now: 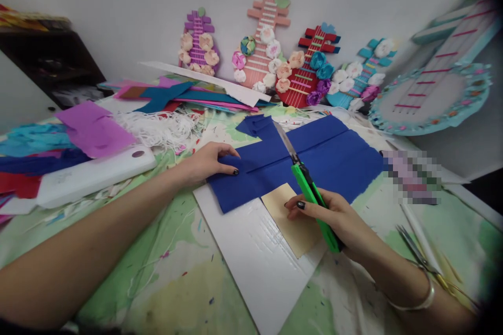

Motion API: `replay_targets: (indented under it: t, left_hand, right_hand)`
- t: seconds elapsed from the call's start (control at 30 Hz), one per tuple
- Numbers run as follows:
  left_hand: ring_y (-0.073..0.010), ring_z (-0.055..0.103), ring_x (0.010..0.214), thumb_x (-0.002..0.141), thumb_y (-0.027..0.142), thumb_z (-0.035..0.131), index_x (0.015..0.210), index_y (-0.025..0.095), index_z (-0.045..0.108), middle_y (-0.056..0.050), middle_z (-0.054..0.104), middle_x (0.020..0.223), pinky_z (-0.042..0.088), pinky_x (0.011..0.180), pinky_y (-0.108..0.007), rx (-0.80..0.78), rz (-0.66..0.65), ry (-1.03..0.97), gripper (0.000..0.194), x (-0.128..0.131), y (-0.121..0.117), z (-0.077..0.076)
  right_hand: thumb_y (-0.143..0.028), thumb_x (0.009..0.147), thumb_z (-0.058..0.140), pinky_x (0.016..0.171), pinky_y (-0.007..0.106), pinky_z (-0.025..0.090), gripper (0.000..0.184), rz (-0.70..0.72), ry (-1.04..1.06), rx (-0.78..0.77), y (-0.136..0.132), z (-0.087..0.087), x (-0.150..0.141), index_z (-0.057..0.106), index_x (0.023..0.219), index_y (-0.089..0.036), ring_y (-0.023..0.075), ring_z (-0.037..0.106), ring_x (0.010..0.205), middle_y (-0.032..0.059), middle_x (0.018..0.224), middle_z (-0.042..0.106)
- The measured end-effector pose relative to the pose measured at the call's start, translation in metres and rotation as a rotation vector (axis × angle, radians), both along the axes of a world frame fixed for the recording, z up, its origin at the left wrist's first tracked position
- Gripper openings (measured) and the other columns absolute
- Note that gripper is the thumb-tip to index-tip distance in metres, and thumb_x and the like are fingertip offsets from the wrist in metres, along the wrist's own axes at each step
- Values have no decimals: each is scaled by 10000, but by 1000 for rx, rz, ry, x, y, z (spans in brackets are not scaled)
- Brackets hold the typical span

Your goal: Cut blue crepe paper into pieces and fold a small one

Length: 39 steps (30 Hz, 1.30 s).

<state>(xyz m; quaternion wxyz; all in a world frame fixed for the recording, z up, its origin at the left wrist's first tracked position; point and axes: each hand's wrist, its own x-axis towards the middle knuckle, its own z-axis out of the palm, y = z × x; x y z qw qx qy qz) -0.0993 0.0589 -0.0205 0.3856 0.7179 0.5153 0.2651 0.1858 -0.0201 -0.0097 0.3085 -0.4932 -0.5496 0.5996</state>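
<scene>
My left hand [210, 163] grips the left end of a folded dark blue sheet of paper [314, 152], thumb on top. The sheet lies flat with a crease along it and a wavy right edge. In my right hand [334, 214] is a green utility knife [308, 186], its blade out and pointing up and away over the blue paper. Beneath the blue paper are a white board [255, 267] with cut marks and a small cream card [286, 220], which my right fingers partly cover. A smaller blue piece [257, 125] lies just behind.
Scissors [422, 261] lie at the right. To the left are a white glossy case [98, 175], purple paper [94, 128] and white string [157, 128]. Coloured sheets [176, 95] are piled behind. Several flower-trimmed paper instruments [259, 63] lean on the wall.
</scene>
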Motion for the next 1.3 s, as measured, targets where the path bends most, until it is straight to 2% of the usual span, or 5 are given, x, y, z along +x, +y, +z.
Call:
replay_targets:
  t: [0.17, 0.33, 0.57, 0.83, 1.3]
  left_hand:
    - [-223, 631, 914, 668, 355, 697, 945, 186, 634, -43, 693, 957, 485, 764, -321, 22, -16, 13, 331, -1, 0, 0]
    - [-225, 618, 928, 676, 396, 704, 997, 198, 628, -43, 672, 960, 480, 796, -333, 106, -20, 98, 384, -4, 2, -3]
    - [-265, 503, 1043, 745, 352, 627, 1009, 191, 563, -90, 569, 1087, 386, 942, -427, 459, 13, 266, 315, 12, -9, -2]
    - [-216, 440, 769, 800, 242, 529, 687, 206, 449, -52, 512, 747, 391, 766, -374, 753, -264, 375, 143, 29, -33, 7]
    - [-231, 448, 780, 893, 212, 413, 704, 191, 547, -75, 560, 706, 350, 738, -362, 699, -535, 494, 232, 30, -31, -9]
  right_hand:
    - [-389, 796, 653, 631, 282, 507, 212, -44, -207, 113, 6, -1, 13, 618, 794, -180, 180, 649, 651, 32, 689, 665]
    - [-408, 808, 624, 294, 237, 361, 366, 1, -434, 275, 20, 3, 36, 463, 1099, -255, 126, 478, 294, -89, 558, 523]
    - [-283, 790, 627, 563, 269, 425, 164, 367, -770, 603, 42, 18, 62, 572, 934, -228, 172, 567, 641, -15, 751, 620]
    - [-238, 782, 591, 715, 325, 434, 221, 380, -880, 687, 52, 16, 76, 637, 996, -214, 230, 595, 842, 45, 938, 658]
    - [-196, 784, 578, 730, 328, 441, 237, 362, -923, 748, 50, 13, 70, 648, 1011, -203, 219, 593, 842, 51, 945, 653]
